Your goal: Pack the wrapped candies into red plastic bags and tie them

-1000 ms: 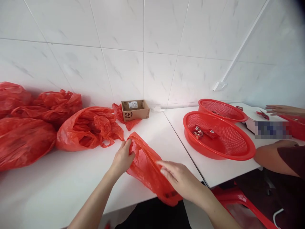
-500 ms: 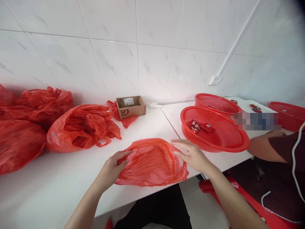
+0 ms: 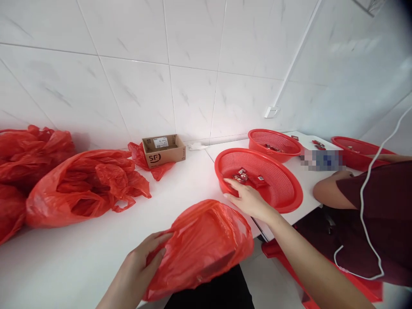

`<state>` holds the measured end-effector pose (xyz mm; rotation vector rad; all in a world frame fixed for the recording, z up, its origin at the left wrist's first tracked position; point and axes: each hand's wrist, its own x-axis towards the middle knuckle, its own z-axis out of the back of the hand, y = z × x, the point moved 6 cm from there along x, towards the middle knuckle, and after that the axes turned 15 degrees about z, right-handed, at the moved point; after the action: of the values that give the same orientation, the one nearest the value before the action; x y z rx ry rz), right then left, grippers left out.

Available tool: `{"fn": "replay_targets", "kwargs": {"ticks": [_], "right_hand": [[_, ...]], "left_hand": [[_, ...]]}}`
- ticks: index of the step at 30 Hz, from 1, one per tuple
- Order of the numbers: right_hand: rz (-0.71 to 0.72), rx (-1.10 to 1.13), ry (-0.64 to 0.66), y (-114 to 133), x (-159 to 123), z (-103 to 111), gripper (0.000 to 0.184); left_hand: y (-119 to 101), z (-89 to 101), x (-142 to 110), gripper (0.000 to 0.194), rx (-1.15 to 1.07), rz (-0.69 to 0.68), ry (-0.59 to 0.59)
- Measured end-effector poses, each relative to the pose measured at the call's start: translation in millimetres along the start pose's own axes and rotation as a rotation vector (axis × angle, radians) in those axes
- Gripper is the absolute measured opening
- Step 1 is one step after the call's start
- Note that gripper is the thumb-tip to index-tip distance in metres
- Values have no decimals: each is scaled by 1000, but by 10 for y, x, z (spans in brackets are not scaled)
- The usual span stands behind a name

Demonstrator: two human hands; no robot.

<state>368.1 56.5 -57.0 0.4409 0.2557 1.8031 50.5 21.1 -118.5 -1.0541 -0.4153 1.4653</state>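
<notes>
A red plastic bag (image 3: 199, 244) lies spread with its mouth open at the table's front edge, partly hanging over it. My left hand (image 3: 144, 262) grips the bag's left rim between thumb and fingers. My right hand (image 3: 246, 199) has its fingers stretched out and apart, holding nothing, over the near left rim of a red perforated basket (image 3: 280, 184). Inside that basket lie several small wrapped packets (image 3: 241, 175) and a larger red packet (image 3: 258, 182), just beyond my right fingertips.
Red bags stuffed with more bags (image 3: 83, 189) fill the table's left side. A small cardboard box (image 3: 165, 152) stands near the wall on a red bag. A second basket (image 3: 286, 143) stands behind the first. A co-worker's arm (image 3: 331, 191) is at the right, near another red basin (image 3: 357, 156).
My right hand has let go of the bag and moved to the basket. My left hand has drawn the bag nearer, and its near side now hangs lower. The view has turned right.
</notes>
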Motion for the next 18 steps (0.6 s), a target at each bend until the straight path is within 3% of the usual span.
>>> {"fn": "replay_targets", "kwargs": {"ticks": [3,7,11,15,18], "right_hand": [[131,231,13,47,189,54,60],[15,27,122,-502,416,184,59],[55,-64,289,-834,539,105,57],[151,-135,339,-732,617,-82,70],[191,-171,368,-583,685,-227,54]], "left_hand": [[3,-66,-61,41,-35,33,106],[12,-75,-103,46,-157,68,183],[-8,-122,-148,45,-295,121,265],[26,-182,-154,48,-536,227,339],[129,-143,-106,56,-781,336,278]]}}
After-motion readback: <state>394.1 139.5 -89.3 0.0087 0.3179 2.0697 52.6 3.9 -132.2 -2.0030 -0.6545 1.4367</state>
